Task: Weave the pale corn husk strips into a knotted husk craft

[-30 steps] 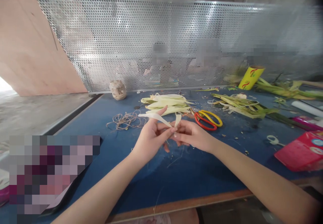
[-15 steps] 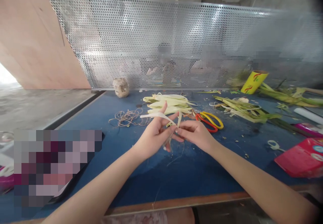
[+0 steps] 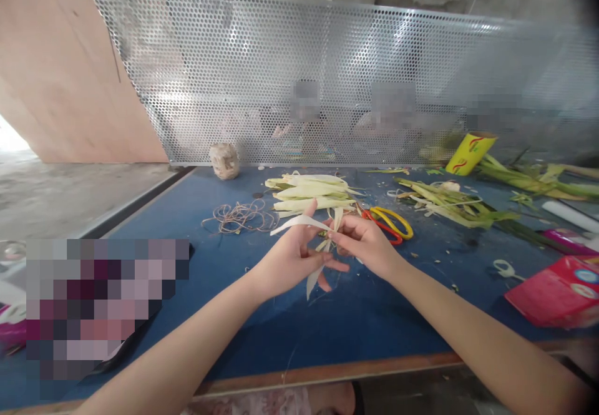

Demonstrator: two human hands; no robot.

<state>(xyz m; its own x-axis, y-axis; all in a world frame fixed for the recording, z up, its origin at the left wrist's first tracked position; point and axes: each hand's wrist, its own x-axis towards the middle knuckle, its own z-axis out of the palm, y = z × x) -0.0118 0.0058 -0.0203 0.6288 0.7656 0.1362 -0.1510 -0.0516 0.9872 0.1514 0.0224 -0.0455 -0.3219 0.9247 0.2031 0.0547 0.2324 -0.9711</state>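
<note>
Above the middle of the blue table [image 3: 365, 327], my left hand [image 3: 290, 259] and my right hand [image 3: 367, 244] meet. Both pinch a small piece made of pale leaf strips [image 3: 322, 249]. One strip [image 3: 294, 222] sticks out to the upper left over my left fingers. Another strip hangs down below my left hand. Right behind my hands lies a heap of pale cut leaves [image 3: 311, 191]. Red and yellow scissors [image 3: 388, 223] lie just to the right of my right hand.
A tangle of brown twine [image 3: 238, 216] and a twine ball [image 3: 223, 160] lie at the back left. Green leaf stalks [image 3: 453, 206], a yellow cup [image 3: 463, 153] and a pink packet [image 3: 556, 290] fill the right side. A perforated metal screen [image 3: 327, 78] closes off the table's far edge, with people behind it.
My hands have moved slightly away from me with the leaf piece. My right hand has shifted its pinch, and a strip now hangs lower under my left hand.
</note>
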